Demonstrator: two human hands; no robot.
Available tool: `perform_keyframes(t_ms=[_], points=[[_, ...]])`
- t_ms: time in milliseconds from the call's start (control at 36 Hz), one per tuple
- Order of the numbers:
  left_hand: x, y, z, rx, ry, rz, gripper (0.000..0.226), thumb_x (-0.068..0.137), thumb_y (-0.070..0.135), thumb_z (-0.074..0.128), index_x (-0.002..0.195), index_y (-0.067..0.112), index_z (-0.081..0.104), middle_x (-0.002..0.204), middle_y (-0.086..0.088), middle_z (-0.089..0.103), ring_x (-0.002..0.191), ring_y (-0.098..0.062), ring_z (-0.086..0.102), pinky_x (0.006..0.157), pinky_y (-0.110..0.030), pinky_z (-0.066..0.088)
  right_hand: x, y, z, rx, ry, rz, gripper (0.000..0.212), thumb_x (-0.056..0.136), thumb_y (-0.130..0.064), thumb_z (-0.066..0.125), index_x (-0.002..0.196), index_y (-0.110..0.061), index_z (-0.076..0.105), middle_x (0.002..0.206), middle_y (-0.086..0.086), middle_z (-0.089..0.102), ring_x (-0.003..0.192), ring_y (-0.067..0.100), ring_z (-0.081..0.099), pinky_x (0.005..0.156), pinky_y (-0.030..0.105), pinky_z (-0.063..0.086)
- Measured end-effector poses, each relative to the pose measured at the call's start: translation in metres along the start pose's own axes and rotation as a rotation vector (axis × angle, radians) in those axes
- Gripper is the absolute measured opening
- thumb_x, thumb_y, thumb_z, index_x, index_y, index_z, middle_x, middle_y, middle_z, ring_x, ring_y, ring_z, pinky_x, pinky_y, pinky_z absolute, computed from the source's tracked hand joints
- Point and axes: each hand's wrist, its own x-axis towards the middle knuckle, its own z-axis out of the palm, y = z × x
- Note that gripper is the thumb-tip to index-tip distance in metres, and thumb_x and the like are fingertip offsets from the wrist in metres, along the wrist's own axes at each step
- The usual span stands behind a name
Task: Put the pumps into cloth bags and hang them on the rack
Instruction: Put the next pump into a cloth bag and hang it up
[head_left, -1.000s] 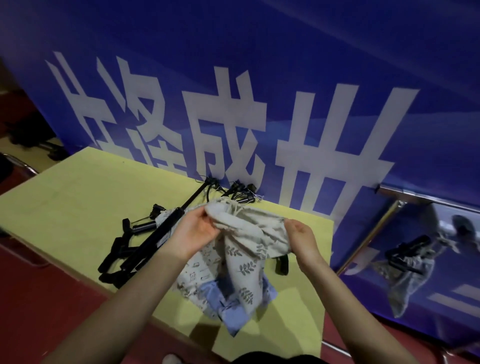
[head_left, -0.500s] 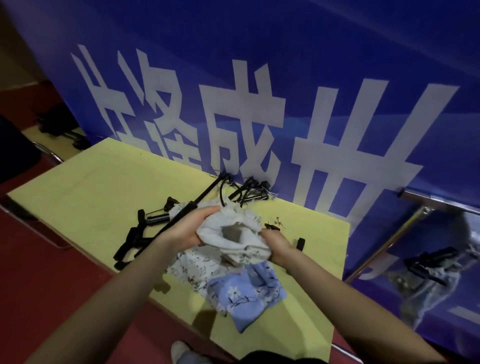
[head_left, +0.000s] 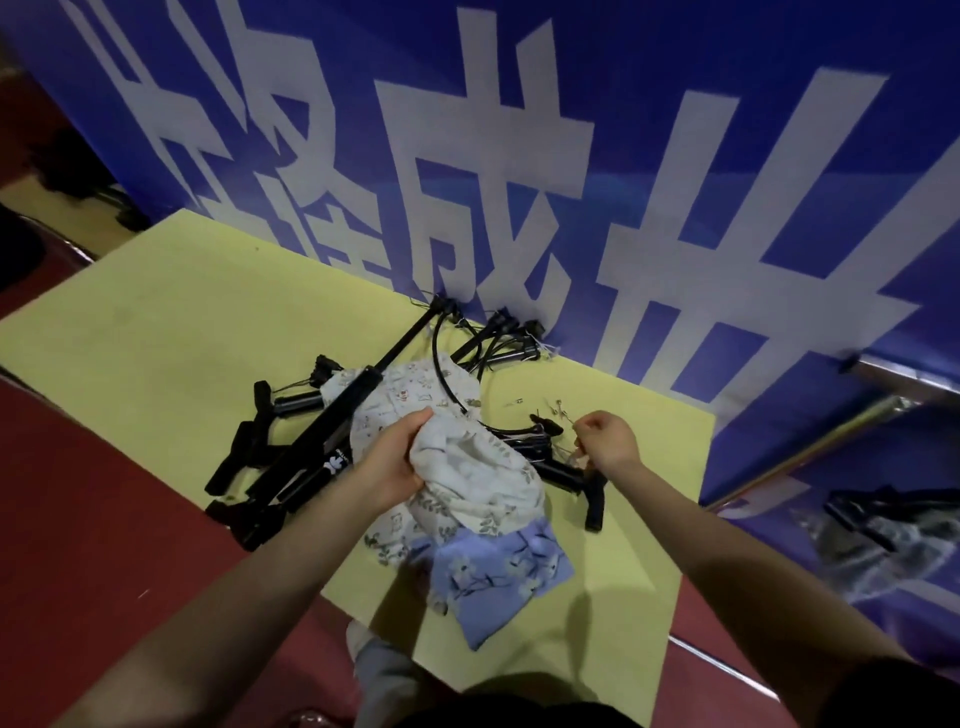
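— Yellow-green tabletop (head_left: 156, 332) is filling the middle of the frame, with red floor (head_left: 93, 519) lying around it. What is sitting nearest the bottom edge?

— A blue flowered cloth bag (head_left: 498, 577) is lying flat just below centre, partly under a cream leaf-print cloth bag (head_left: 483, 478). The left hand (head_left: 387, 470) is gripping that cream bag at its bunched top, fingers and thumb curling round the fabric.

— And the right hand (head_left: 608, 439)?

— It is hovering right of centre with fingers curling in, pinching something thin; I cannot tell what. Just under it a short black pump (head_left: 566, 475) is lying, its T-handle pointing toward the lower right.

— Where is the long pump pointing?

— The long black pump (head_left: 332, 431) is running diagonally, foot end at lower left, hose end toward the upper centre, lying partly over a white printed bag (head_left: 410, 395). More black pumps (head_left: 498, 343) are lying farther back, beside the blue banner (head_left: 675, 130) with large white characters. At the right edge a metal rack (head_left: 893, 374) is showing.
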Motion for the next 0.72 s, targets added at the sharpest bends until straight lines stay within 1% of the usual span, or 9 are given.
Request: perform_keyframes(t_ms=[111,167,250,333,389,444,528,639,722], points=[[0.019,0.012,-0.004,-0.059,0.002,0.022,0.035,0.101,0.030,0.040,0.101,0.004,0.064,0.086,-0.013,0.073,0.077,-0.024,0.072,0.062,-0.029,0.057,0.035,0.006,0.002,-0.130,0.034,0.011,0.014,0.089,-0.021,0.056,0.089,-0.012,0.067,0.085,0.012,0.072,0.080,0.031,0.066,0.075,0.034,0.054],[0.029,0.018,-0.007,-0.076,0.001,0.010,0.035,0.101,0.030,0.040,0.100,0.004,0.064,0.086,-0.012,0.073,0.079,-0.024,0.071,0.065,-0.030,0.056,0.048,0.009,0.007,-0.168,0.029,0.027,0.013,0.089,-0.024,0.060,0.091,-0.013,0.066,0.090,0.012,0.072,0.086,0.033,0.066,0.078,0.034,0.053],[0.043,0.024,-0.006,-0.080,0.039,-0.001,0.034,0.102,0.028,0.040,0.096,0.005,0.065,0.083,-0.011,0.073,0.074,-0.022,0.071,0.068,-0.032,0.053,0.064,0.010,0.017,-0.222,0.024,0.050,0.018,0.089,-0.022,0.059,0.102,-0.011,0.066,0.102,0.013,0.070,0.096,0.031,0.063,0.080,0.030,0.047],[0.056,0.028,-0.003,-0.086,0.074,-0.023,0.030,0.100,0.025,0.045,0.109,0.004,0.064,0.109,-0.017,0.068,0.099,-0.028,0.066,0.086,-0.039,0.050,0.076,0.010,0.029,-0.278,0.009,0.075,0.024,0.090,-0.016,0.054,0.111,-0.008,0.063,0.112,0.015,0.067,0.104,0.033,0.060,0.082,0.030,0.044],[0.065,0.028,-0.005,-0.083,0.084,-0.040,0.035,0.100,0.025,0.046,0.120,0.001,0.060,0.121,-0.020,0.063,0.110,-0.031,0.061,0.089,-0.040,0.050,0.082,0.012,0.036,-0.352,-0.006,0.082,0.028,0.091,-0.012,0.053,0.117,-0.005,0.060,0.117,0.016,0.064,0.109,0.035,0.058,0.087,0.032,0.045],[0.070,0.025,-0.006,-0.060,0.065,-0.042,0.043,0.100,0.027,0.045,0.131,-0.002,0.054,0.129,-0.024,0.059,0.119,-0.035,0.057,0.090,-0.040,0.051,0.085,0.013,0.040,-0.433,-0.018,0.083,0.029,0.091,-0.009,0.052,0.118,-0.003,0.058,0.119,0.017,0.062,0.110,0.035,0.058,0.089,0.034,0.046],[0.078,0.025,-0.011,0.006,0.055,-0.053,0.047,0.100,0.030,0.043,0.136,0.000,0.050,0.134,-0.023,0.056,0.127,-0.036,0.050,0.102,-0.041,0.045,0.094,0.016,0.045,-0.535,-0.025,0.081,0.026,0.091,-0.006,0.049,0.116,-0.001,0.057,0.117,0.018,0.062,0.109,0.035,0.059,0.087,0.034,0.048],[0.089,0.024,-0.018,0.071,0.024,-0.061,0.046,0.100,0.032,0.042,0.133,0.002,0.053,0.132,-0.021,0.058,0.126,-0.036,0.051,0.106,-0.044,0.041,0.103,0.017,0.047,-0.665,-0.068,0.085,0.023,0.091,-0.006,0.051,0.111,-0.001,0.061,0.113,0.016,0.065,0.106,0.031,0.062,0.085,0.033,0.049],[0.089,0.023,-0.020,0.097,0.004,-0.043,0.041,0.100,0.031,0.043,0.125,0.003,0.060,0.124,-0.021,0.063,0.116,-0.035,0.058,0.102,-0.046,0.044,0.110,0.017,0.046,-0.679,-0.092,0.103,0.018,0.086,-0.005,0.059,0.103,-0.002,0.065,0.106,0.015,0.067,0.099,0.031,0.064,0.078,0.032,0.049]])
